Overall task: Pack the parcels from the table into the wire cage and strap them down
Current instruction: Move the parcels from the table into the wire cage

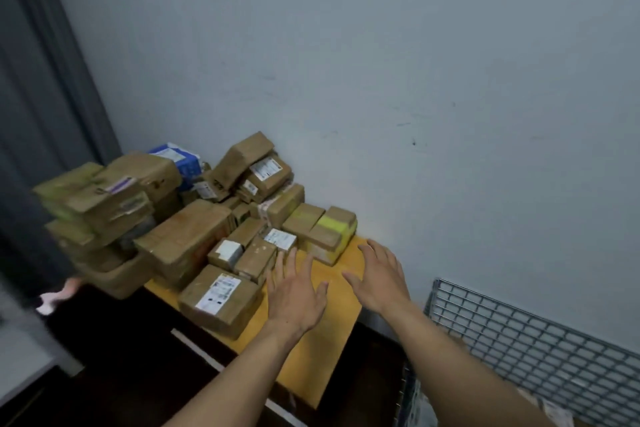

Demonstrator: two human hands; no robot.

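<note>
**Hazard Note: Reach Toward the Parcel Pile**

**Grip state.** The left grip (294,295) and the right grip (379,274) were both wide, with fingers straight and spread and palms down, and held nothing. They hung over the counter (322,350) at centre frame, with bare counter between them.

**Position of the load.** The parcels (194,239) lay just beyond and to the left of both grips, covering the counter out to the left of the frame. The left grip's fingertips (294,251) reached the edge of a small white-labelled parcel (280,238); contact could not be confirmed. A yellow-taped parcel (337,230) sat just above the gap between the grips. A large labelled parcel (221,298) lay just left of the left grip, at the counter's near edge. The wire cage (519,333) stood at lower right, beside the counter.

**Likely faults.**
1. The pile was loose and several layers deep, and a tilted parcel (247,156) leaned at its top near the wall. Drawing out a lower parcel would probably shift those resting on it.
2. The far-left stack (93,204) appeared to overhang the counter edge. It was blurred, so its seating was uncertain. A jolt through the pile could drop it.
3. The small parcels sat tight together, so a wide grip could catch two and lose one.
4. The transfer would need a lift over the cage's mesh wall, and a low carry could snag on it.
</note>
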